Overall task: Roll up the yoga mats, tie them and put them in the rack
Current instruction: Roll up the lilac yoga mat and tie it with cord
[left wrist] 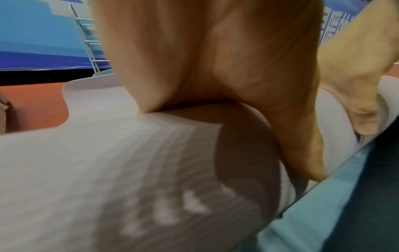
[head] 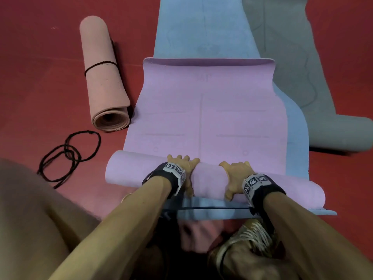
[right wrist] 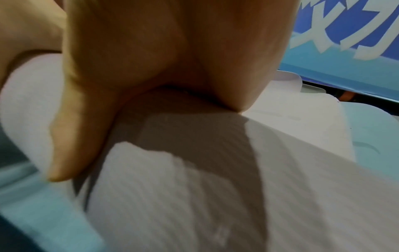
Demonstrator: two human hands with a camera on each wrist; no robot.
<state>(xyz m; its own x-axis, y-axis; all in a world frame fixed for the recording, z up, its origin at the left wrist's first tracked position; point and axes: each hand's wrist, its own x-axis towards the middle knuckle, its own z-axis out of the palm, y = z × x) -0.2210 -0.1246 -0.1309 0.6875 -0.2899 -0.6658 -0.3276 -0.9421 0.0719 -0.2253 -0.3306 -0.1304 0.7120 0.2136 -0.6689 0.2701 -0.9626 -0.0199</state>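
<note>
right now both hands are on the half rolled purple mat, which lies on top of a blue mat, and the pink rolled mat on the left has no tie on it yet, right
Not quite: the pink rolled mat already has a black cord tied around it, as the head view shows. The rest holds: the left hand and right hand are both on the half rolled purple mat, which lies on top of the blue mat.

Bare forearms, black wrist straps [head: 161, 174] with black-and-white marker cubes [head: 256, 181], gold laced shoe [head: 250, 237]
</note>
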